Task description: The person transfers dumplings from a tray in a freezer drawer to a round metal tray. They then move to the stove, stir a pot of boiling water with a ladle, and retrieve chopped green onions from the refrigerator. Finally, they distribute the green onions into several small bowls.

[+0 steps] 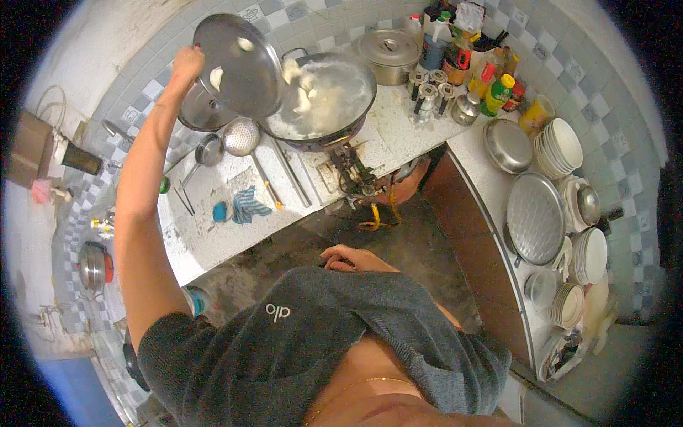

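My left hand (188,65) grips the rim of a round metal tray (243,80), raised and steeply tilted toward a wok (341,125). Two pale dumplings (216,78) are on the tray's face. More dumplings (303,100) show at the wok's near-left side, in cloudy, steaming liquid. Whether some are still falling is not clear. The wok sits over a gas burner (355,176) at the counter's edge. My right hand (355,260) is held low at my waist with curled fingers, partly behind my shirt; whether it holds anything is hidden.
Left of the wok lie a skimmer (241,137), a ladle (208,150), a striped cloth (249,205) and another round metal pan (205,109). A lidded pot (389,56) and several bottles (499,95) stand behind. Stacked bowls (557,148) and plates (588,256) line the right counter.
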The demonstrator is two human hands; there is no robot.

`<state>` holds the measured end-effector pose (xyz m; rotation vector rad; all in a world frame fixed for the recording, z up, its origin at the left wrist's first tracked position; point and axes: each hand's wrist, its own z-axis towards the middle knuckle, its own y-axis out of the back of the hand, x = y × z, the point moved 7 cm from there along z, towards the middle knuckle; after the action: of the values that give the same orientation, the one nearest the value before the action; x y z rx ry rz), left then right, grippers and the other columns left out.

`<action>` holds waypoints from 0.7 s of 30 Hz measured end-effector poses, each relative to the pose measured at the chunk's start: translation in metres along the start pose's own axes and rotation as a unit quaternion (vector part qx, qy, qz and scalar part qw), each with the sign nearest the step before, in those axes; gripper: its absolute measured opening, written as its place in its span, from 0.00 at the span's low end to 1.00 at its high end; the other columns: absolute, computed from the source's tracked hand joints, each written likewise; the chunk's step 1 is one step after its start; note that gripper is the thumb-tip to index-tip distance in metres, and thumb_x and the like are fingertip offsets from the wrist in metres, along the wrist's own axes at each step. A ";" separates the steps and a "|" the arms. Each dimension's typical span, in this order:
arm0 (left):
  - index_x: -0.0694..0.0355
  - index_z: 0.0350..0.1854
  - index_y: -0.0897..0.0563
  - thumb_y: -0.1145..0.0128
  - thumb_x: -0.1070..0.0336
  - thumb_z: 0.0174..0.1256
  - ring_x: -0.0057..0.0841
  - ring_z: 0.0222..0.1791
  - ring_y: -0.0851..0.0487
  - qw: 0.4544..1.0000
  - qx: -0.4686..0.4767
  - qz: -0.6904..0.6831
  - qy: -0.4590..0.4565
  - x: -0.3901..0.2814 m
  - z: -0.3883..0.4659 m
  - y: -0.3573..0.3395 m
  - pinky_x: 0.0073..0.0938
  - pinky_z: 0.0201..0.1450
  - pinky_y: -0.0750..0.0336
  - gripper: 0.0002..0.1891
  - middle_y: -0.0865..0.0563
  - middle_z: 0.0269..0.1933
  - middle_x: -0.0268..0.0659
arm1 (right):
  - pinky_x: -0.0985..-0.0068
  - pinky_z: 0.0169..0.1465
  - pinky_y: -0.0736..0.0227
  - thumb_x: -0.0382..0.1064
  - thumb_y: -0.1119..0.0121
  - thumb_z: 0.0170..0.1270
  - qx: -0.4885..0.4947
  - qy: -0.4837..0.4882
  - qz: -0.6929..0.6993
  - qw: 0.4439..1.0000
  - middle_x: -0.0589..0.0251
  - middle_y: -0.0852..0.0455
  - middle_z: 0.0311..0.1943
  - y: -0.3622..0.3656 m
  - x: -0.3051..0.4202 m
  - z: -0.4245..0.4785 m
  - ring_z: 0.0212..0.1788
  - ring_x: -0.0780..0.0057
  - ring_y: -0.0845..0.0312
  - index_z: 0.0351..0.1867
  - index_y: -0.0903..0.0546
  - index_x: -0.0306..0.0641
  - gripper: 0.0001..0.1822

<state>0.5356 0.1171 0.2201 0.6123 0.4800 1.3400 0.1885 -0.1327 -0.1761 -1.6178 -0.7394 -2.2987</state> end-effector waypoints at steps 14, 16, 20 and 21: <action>0.78 0.49 0.20 0.48 0.59 0.70 0.46 0.48 0.13 0.872 0.081 -0.349 0.335 0.107 -0.062 -0.038 0.45 0.41 0.17 0.21 0.14 0.46 0.57 | 0.72 0.47 0.23 0.42 0.42 0.72 0.013 0.059 0.006 0.998 0.57 0.14 0.39 -0.014 0.052 0.019 0.42 0.70 0.16 0.56 0.24 0.40 0.15; 0.79 0.55 0.24 0.50 0.55 0.72 0.45 0.52 0.15 0.840 0.057 -0.403 0.360 0.132 -0.083 -0.035 0.46 0.41 0.17 0.25 0.16 0.52 0.56 | 0.72 0.46 0.22 0.41 0.42 0.72 0.021 0.077 0.007 0.997 0.57 0.14 0.39 -0.022 0.061 0.033 0.41 0.70 0.16 0.55 0.24 0.40 0.15; 0.76 0.63 0.31 0.51 0.52 0.73 0.42 0.53 0.16 0.742 0.003 -0.550 0.383 0.162 -0.138 -0.042 0.44 0.46 0.18 0.29 0.20 0.58 0.52 | 0.72 0.45 0.22 0.41 0.43 0.73 0.022 0.064 0.024 0.997 0.57 0.14 0.40 -0.036 0.058 0.066 0.41 0.72 0.16 0.56 0.24 0.40 0.15; 0.75 0.64 0.31 0.50 0.53 0.73 0.40 0.51 0.16 0.715 -0.024 -0.607 0.347 0.175 -0.164 -0.042 0.43 0.48 0.18 0.29 0.20 0.57 0.51 | 0.72 0.46 0.22 0.41 0.44 0.73 0.018 0.065 0.034 0.997 0.57 0.14 0.40 -0.042 0.056 0.072 0.41 0.73 0.16 0.56 0.24 0.40 0.15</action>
<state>0.4912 0.3061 0.0732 -0.3434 1.1896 0.2139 0.2075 -0.0539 -0.1166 -1.4382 -0.6813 -2.3038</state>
